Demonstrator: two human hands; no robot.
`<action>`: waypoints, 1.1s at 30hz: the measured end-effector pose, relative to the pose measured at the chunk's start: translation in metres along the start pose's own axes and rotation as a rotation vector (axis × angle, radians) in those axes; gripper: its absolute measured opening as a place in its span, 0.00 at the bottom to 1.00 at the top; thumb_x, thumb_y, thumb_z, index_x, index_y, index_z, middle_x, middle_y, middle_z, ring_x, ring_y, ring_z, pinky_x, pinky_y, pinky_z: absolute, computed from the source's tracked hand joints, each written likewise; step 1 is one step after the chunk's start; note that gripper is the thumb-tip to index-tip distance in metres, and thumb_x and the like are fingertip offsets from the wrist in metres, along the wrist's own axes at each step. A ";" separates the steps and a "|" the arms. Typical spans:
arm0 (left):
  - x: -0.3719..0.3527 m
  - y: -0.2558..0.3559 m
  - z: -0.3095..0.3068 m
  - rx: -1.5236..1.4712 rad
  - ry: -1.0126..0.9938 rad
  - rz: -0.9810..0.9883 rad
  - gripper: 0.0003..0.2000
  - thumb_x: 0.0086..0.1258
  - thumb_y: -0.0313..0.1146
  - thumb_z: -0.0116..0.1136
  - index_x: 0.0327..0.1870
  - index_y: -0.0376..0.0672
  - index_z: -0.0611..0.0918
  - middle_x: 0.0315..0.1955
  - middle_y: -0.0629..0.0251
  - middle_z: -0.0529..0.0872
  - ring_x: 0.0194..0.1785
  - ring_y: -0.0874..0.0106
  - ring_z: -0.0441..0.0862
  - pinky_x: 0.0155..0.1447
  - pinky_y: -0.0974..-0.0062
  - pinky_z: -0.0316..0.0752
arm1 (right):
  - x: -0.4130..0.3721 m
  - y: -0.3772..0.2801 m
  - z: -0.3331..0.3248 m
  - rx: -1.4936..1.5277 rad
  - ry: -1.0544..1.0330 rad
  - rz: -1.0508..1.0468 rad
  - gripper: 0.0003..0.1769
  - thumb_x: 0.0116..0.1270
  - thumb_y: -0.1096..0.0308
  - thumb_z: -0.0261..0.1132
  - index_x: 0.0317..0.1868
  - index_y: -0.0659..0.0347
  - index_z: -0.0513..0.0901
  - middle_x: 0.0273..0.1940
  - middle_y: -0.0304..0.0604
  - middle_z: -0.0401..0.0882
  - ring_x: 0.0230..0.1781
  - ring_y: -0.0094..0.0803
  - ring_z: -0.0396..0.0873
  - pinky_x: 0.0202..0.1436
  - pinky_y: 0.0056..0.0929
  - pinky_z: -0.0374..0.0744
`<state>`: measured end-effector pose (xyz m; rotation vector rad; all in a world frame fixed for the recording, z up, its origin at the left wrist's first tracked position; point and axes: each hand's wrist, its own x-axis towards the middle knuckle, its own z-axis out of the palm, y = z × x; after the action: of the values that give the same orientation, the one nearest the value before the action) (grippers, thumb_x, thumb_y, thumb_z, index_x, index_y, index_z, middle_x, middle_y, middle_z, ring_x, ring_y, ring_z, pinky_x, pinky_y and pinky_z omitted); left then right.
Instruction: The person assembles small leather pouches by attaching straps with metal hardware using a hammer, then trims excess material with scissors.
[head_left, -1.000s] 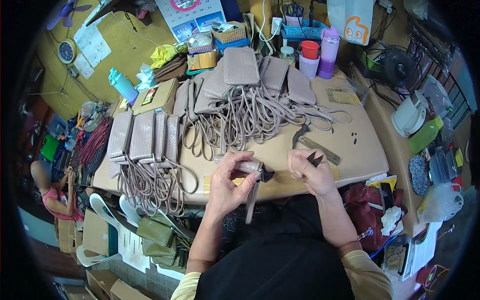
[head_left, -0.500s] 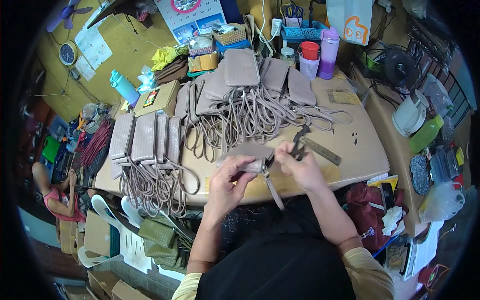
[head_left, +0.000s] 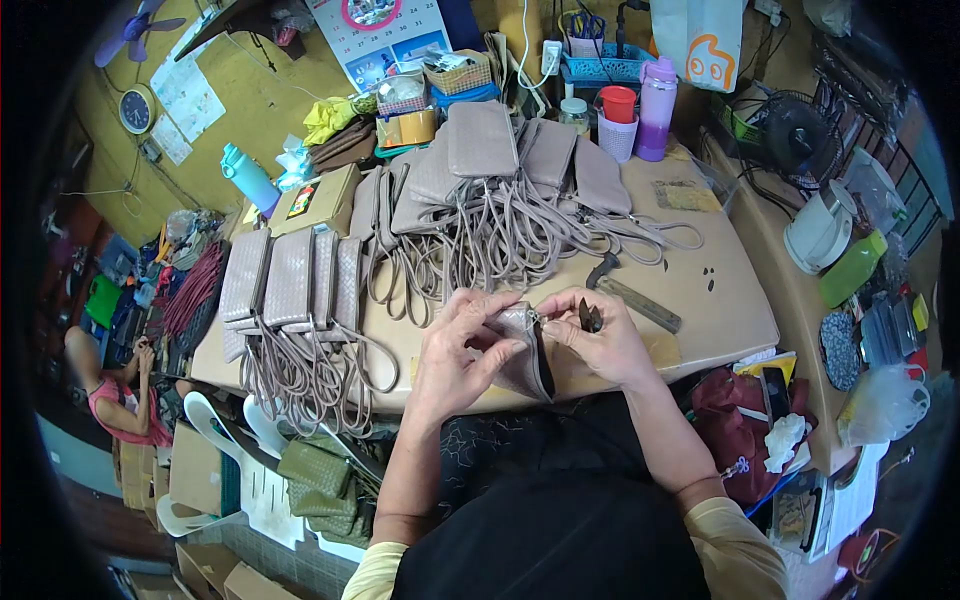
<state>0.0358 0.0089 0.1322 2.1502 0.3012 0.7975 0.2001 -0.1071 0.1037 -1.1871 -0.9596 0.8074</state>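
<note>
My left hand [head_left: 460,350] is closed around a small taupe woven zip pouch [head_left: 518,372], held over the front edge of the table. Its dark zip edge faces right. My right hand [head_left: 597,345] pinches the pouch's upper corner at the zip end. Dark snips [head_left: 590,318] with two pointed tips are tucked in that same hand, their handles hidden by the fingers. Just beyond it lies a hammer [head_left: 640,303] with a dark head and a worn handle. The pouch's strap is mostly hidden.
Stacked taupe pouches [head_left: 483,140] with tangled straps cover the table's back; more pouches [head_left: 290,275] lie at the left. A purple bottle [head_left: 655,115] and red-lidded cup [head_left: 618,130] stand behind. A white chair [head_left: 265,490] holds green woven pieces. Another person [head_left: 120,405] sits far left.
The pouch has turned so its zip edge runs downward, and its strap no longer hangs in front. My right hand has come down and left onto the pouch's corner.
</note>
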 end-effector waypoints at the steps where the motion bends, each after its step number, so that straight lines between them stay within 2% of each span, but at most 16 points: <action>1: 0.001 -0.003 0.003 0.000 0.000 0.002 0.18 0.64 0.25 0.64 0.56 0.37 0.80 0.44 0.61 0.76 0.33 0.77 0.82 0.36 0.83 0.77 | 0.000 -0.001 0.002 0.000 0.001 -0.001 0.09 0.64 0.76 0.66 0.44 0.68 0.84 0.35 0.38 0.83 0.38 0.22 0.79 0.47 0.24 0.77; 3: 0.002 -0.004 0.009 -0.089 0.056 -0.066 0.18 0.63 0.24 0.64 0.56 0.37 0.81 0.42 0.62 0.78 0.33 0.78 0.81 0.35 0.82 0.77 | -0.001 -0.006 0.008 -0.385 0.167 -0.455 0.11 0.59 0.78 0.69 0.44 0.65 0.84 0.33 0.39 0.82 0.36 0.27 0.81 0.43 0.24 0.78; 7: 0.010 0.005 0.004 -0.011 0.037 -0.153 0.17 0.61 0.22 0.64 0.53 0.37 0.82 0.36 0.60 0.81 0.33 0.75 0.82 0.35 0.79 0.77 | 0.000 -0.002 0.010 -0.548 0.215 -0.580 0.15 0.53 0.84 0.69 0.43 0.65 0.84 0.35 0.41 0.81 0.34 0.28 0.80 0.40 0.21 0.77; 9: 0.014 0.010 -0.002 0.300 0.005 0.022 0.14 0.61 0.22 0.62 0.49 0.37 0.84 0.31 0.57 0.83 0.31 0.66 0.83 0.36 0.72 0.77 | -0.001 -0.005 0.009 -0.554 0.161 -0.596 0.14 0.52 0.87 0.67 0.40 0.66 0.83 0.33 0.43 0.80 0.32 0.30 0.80 0.35 0.23 0.76; 10: 0.017 0.013 -0.007 0.299 0.004 0.022 0.14 0.61 0.22 0.62 0.49 0.37 0.84 0.31 0.57 0.83 0.31 0.66 0.83 0.36 0.72 0.77 | -0.001 -0.007 0.010 -0.555 0.162 -0.595 0.14 0.52 0.87 0.67 0.40 0.66 0.83 0.33 0.43 0.80 0.32 0.30 0.80 0.35 0.23 0.76; 12: 0.021 0.018 -0.015 0.468 -0.118 0.030 0.13 0.62 0.26 0.61 0.48 0.38 0.84 0.30 0.56 0.84 0.32 0.57 0.83 0.40 0.66 0.76 | -0.002 -0.011 0.012 -0.565 0.141 -0.569 0.10 0.53 0.86 0.66 0.36 0.68 0.81 0.31 0.45 0.79 0.29 0.32 0.79 0.33 0.26 0.75; 13: 0.027 0.014 -0.014 0.466 -0.124 0.025 0.13 0.62 0.26 0.61 0.48 0.38 0.84 0.30 0.56 0.84 0.32 0.57 0.83 0.40 0.66 0.76 | -0.002 -0.007 0.012 -0.563 0.142 -0.561 0.10 0.53 0.86 0.66 0.36 0.68 0.81 0.31 0.45 0.79 0.29 0.32 0.79 0.33 0.26 0.75; 15: 0.042 -0.004 -0.007 0.492 -0.405 -0.195 0.13 0.62 0.31 0.62 0.48 0.40 0.85 0.35 0.55 0.84 0.38 0.56 0.83 0.46 0.64 0.76 | 0.005 0.014 0.007 -0.648 0.104 -0.301 0.07 0.53 0.79 0.67 0.34 0.65 0.80 0.34 0.48 0.81 0.32 0.46 0.80 0.37 0.36 0.78; 16: 0.042 -0.026 0.003 0.484 -0.410 -0.203 0.13 0.62 0.31 0.62 0.48 0.40 0.85 0.35 0.55 0.84 0.38 0.56 0.83 0.46 0.64 0.76 | 0.012 0.039 0.000 -0.611 0.103 -0.195 0.07 0.56 0.74 0.66 0.35 0.66 0.80 0.34 0.50 0.82 0.33 0.49 0.80 0.39 0.39 0.77; 17: 0.040 -0.058 0.018 0.400 -0.378 -0.154 0.13 0.62 0.31 0.63 0.47 0.41 0.85 0.37 0.54 0.84 0.42 0.56 0.83 0.49 0.64 0.76 | 0.017 0.058 -0.006 -0.610 0.101 -0.182 0.07 0.56 0.74 0.66 0.35 0.66 0.80 0.34 0.50 0.82 0.33 0.49 0.80 0.39 0.39 0.77; 19: 0.029 -0.111 0.048 0.313 -0.351 -0.109 0.12 0.61 0.32 0.64 0.46 0.43 0.86 0.39 0.53 0.84 0.45 0.57 0.83 0.52 0.64 0.76 | 0.023 0.086 -0.014 -0.793 0.169 0.051 0.08 0.60 0.69 0.64 0.35 0.66 0.80 0.33 0.52 0.82 0.33 0.48 0.80 0.38 0.40 0.76; 21: 0.014 -0.134 0.073 0.143 -0.065 0.142 0.12 0.60 0.32 0.67 0.45 0.44 0.87 0.39 0.58 0.84 0.46 0.61 0.82 0.54 0.68 0.74 | 0.022 0.099 -0.019 -0.739 0.145 0.138 0.09 0.61 0.68 0.64 0.34 0.66 0.80 0.32 0.53 0.82 0.33 0.48 0.81 0.38 0.40 0.76; 23: 0.005 -0.144 0.083 0.106 -0.022 0.047 0.12 0.58 0.32 0.69 0.43 0.44 0.88 0.38 0.63 0.83 0.44 0.65 0.82 0.52 0.71 0.75 | 0.024 0.107 -0.021 -0.684 0.120 0.222 0.10 0.62 0.66 0.63 0.34 0.66 0.80 0.32 0.53 0.81 0.33 0.47 0.81 0.38 0.40 0.76; 25: 0.003 -0.135 0.085 0.029 -0.045 -0.209 0.10 0.57 0.31 0.70 0.41 0.43 0.88 0.38 0.63 0.83 0.44 0.65 0.82 0.50 0.71 0.76 | 0.024 0.112 -0.023 -0.626 0.128 0.183 0.10 0.63 0.66 0.63 0.35 0.66 0.79 0.31 0.54 0.81 0.33 0.45 0.81 0.38 0.39 0.76; 29: 0.006 -0.132 0.086 0.072 -0.017 -0.101 0.07 0.57 0.29 0.69 0.36 0.41 0.88 0.35 0.63 0.83 0.42 0.65 0.82 0.47 0.71 0.76 | 0.029 0.124 -0.036 -0.536 0.047 0.092 0.10 0.64 0.66 0.63 0.38 0.66 0.78 0.32 0.55 0.80 0.33 0.45 0.80 0.40 0.38 0.76; 33: 0.005 -0.133 0.085 -0.016 -0.057 -0.171 0.05 0.58 0.28 0.67 0.34 0.40 0.86 0.34 0.62 0.83 0.40 0.64 0.82 0.46 0.71 0.75 | 0.023 0.112 -0.047 -0.492 -0.162 0.175 0.10 0.67 0.66 0.63 0.39 0.67 0.78 0.32 0.45 0.81 0.35 0.34 0.79 0.42 0.34 0.75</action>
<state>0.1006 0.0456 -0.0078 2.0954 0.4411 0.6383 0.2502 -0.0818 -0.0060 -1.6662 -1.2447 0.8398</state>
